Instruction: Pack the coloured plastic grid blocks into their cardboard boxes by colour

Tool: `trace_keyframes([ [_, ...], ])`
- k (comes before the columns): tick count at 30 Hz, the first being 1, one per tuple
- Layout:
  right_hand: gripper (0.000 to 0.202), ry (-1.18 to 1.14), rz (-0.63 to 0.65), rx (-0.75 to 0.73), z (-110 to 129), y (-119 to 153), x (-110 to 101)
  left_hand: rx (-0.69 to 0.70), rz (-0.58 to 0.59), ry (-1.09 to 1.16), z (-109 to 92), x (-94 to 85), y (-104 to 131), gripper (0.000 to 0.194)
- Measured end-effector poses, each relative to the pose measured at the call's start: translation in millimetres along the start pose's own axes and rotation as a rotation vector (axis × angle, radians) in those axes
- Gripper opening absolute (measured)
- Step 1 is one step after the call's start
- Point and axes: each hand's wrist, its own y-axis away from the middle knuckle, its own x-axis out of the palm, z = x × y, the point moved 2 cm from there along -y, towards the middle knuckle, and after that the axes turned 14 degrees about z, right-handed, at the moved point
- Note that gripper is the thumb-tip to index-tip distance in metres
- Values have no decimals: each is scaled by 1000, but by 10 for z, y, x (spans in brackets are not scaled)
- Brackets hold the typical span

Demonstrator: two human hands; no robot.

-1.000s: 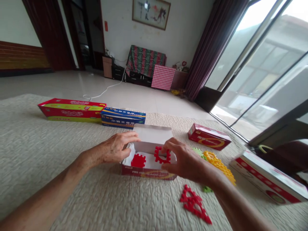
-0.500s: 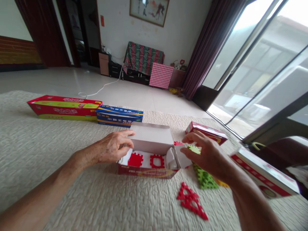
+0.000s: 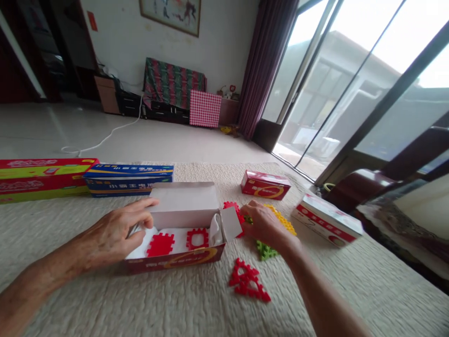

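A dark red cardboard box [image 3: 175,260] stands with its white lid raised at the back. On the white lining inside lie a solid red toothed building piece [image 3: 160,245] and a red piece with a square hole [image 3: 197,239]. My left hand [image 3: 121,229] is at the box's left end, its fingers apart, thumb and index near the flap and lid. Beyond the right flap, my right hand [image 3: 262,220] reaches down into loose pieces. Its fingers are closed at a green building piece [image 3: 249,219], mostly hidden. Close by lie red [image 3: 231,206], yellow [image 3: 280,219] and green pieces [image 3: 265,251].
Triangular red pieces [image 3: 248,281] lie in front of my right hand. A smaller red box [image 3: 265,185] and a white-and-red box [image 3: 328,220] stand to the right. At the back left are a blue battery box [image 3: 128,180] and a red-and-green box [image 3: 45,180].
My right hand has left the box's right flap and gone down among the loose pieces. My left hand stays at the left end. The view has swung right.
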Motion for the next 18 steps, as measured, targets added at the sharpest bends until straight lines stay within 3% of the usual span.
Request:
trace_keyframes([
  [7, 6, 100, 1, 47, 0, -60, 107, -26, -79, 25, 7, 42, 0, 13],
  [14, 13, 94, 0, 39, 22, -79, 152, -18, 11, 3, -64, -49, -1, 15],
  [18, 10, 58, 30, 28, 67, -89, 153, 2, -2, -2, -106, -83, -1, 18],
])
